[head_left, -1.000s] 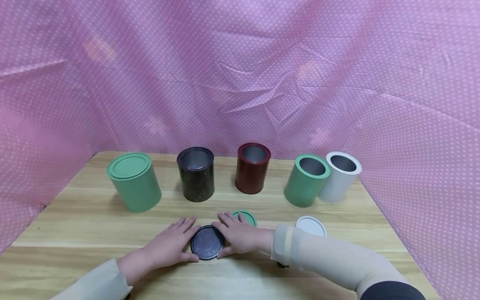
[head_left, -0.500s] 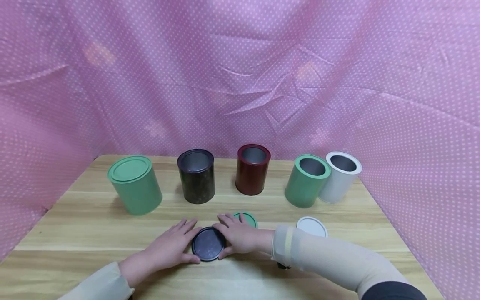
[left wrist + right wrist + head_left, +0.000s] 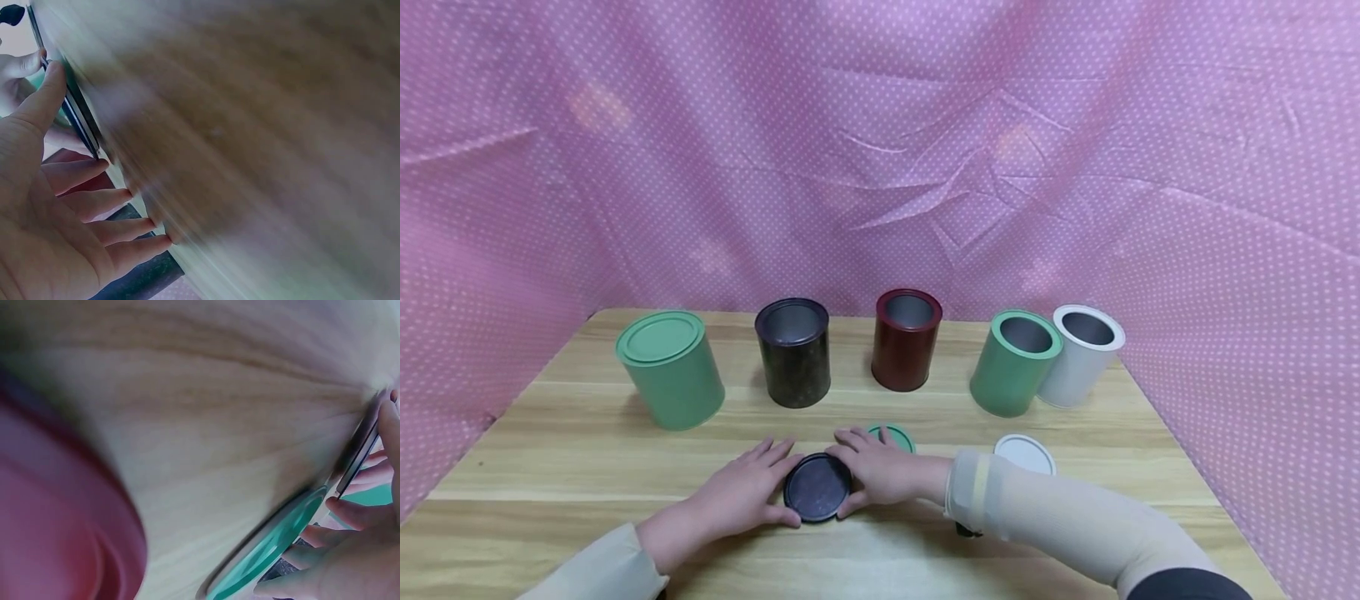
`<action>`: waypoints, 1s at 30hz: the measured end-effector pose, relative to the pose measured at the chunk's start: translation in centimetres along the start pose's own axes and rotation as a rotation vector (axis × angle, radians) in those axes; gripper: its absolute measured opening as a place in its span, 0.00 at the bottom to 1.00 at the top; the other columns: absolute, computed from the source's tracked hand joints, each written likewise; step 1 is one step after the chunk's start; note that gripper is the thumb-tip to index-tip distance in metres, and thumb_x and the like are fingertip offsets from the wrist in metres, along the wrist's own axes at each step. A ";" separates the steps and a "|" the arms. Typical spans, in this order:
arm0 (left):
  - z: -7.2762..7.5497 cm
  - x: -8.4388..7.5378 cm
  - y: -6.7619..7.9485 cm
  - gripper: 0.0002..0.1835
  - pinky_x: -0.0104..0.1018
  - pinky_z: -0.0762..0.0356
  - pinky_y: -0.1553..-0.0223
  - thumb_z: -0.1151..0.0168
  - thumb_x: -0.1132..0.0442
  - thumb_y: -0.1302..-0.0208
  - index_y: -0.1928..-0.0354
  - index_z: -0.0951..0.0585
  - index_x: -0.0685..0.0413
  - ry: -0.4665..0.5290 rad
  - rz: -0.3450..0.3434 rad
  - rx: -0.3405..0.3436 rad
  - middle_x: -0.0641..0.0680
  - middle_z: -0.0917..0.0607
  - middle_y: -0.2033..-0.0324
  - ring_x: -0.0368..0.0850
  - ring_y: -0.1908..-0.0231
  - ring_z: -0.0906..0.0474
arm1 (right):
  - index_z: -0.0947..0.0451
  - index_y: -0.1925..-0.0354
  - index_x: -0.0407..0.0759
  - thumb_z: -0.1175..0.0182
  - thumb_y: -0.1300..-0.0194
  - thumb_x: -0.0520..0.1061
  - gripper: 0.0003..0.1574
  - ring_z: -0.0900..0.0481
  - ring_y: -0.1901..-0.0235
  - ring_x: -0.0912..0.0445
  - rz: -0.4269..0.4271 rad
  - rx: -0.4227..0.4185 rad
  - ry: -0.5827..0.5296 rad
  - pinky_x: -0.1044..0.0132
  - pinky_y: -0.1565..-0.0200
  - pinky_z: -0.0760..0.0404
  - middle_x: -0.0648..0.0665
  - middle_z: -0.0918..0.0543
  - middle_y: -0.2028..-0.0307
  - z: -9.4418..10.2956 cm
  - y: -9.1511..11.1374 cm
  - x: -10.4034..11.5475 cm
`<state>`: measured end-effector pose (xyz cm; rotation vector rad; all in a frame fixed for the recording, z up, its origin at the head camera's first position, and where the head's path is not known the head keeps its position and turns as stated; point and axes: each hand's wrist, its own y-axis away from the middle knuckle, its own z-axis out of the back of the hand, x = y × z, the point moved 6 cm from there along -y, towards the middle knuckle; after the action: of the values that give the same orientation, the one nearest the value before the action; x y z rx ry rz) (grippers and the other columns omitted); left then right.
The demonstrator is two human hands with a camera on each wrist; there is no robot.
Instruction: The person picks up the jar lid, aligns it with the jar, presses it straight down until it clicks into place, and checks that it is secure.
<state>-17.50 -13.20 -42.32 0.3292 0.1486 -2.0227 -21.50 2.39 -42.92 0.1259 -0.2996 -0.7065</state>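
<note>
A round dark lid [image 3: 817, 489] lies on the wooden table between my two hands. At its left rim, my left hand [image 3: 741, 492] touches it with thumb and index finger, the other fingers spread out straight, tips down at the tabletop. Opposite, my right hand [image 3: 883, 472] has thumb and index finger at the right rim. The right hand's other fingers reach over the near part of a green lid [image 3: 898, 436], partly hiding it. Seen in the right wrist view, a red round lid-like piece [image 3: 56, 519] is close to the camera; in the head view the forearm hides it.
Along the back stand a lidded green can [image 3: 681, 383], an uncovered dark can [image 3: 797, 371], an uncovered red can [image 3: 904, 354], a smaller uncovered green can [image 3: 1009, 379] and an uncovered white can [image 3: 1071, 375]. A white lid [image 3: 1024, 452] lies beyond the right forearm. Pink dotted cloth [image 3: 880, 167] surrounds the table.
The view has shifted slightly. Both hands keep their places at the dark lid, and the cans and other lids stay where they were.
</note>
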 end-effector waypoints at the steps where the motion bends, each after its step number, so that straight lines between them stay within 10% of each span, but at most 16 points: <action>1: 0.0 0.0 0.0 0.45 0.67 0.32 0.42 0.30 0.38 0.52 0.38 0.26 0.60 0.003 0.001 0.001 0.68 0.30 0.35 0.73 0.35 0.37 | 0.39 0.30 0.50 0.33 0.46 0.67 0.52 0.45 0.27 0.44 0.001 0.000 -0.004 0.35 0.33 0.43 0.42 0.41 0.27 0.0 0.0 0.0; 30: 1.0 -0.8 0.5 0.45 0.61 0.33 0.38 0.29 0.41 0.49 0.36 0.28 0.65 0.138 -0.002 -0.039 0.68 0.28 0.37 0.67 0.36 0.34 | 0.37 0.32 0.49 0.31 0.45 0.63 0.48 0.34 0.33 0.55 0.061 -0.042 -0.154 0.39 0.33 0.41 0.49 0.28 0.35 1.1 0.8 -0.6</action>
<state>-16.91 -12.98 -41.09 0.4441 0.2736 -1.9964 -21.80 3.40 -41.82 0.0221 -0.4337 -0.6631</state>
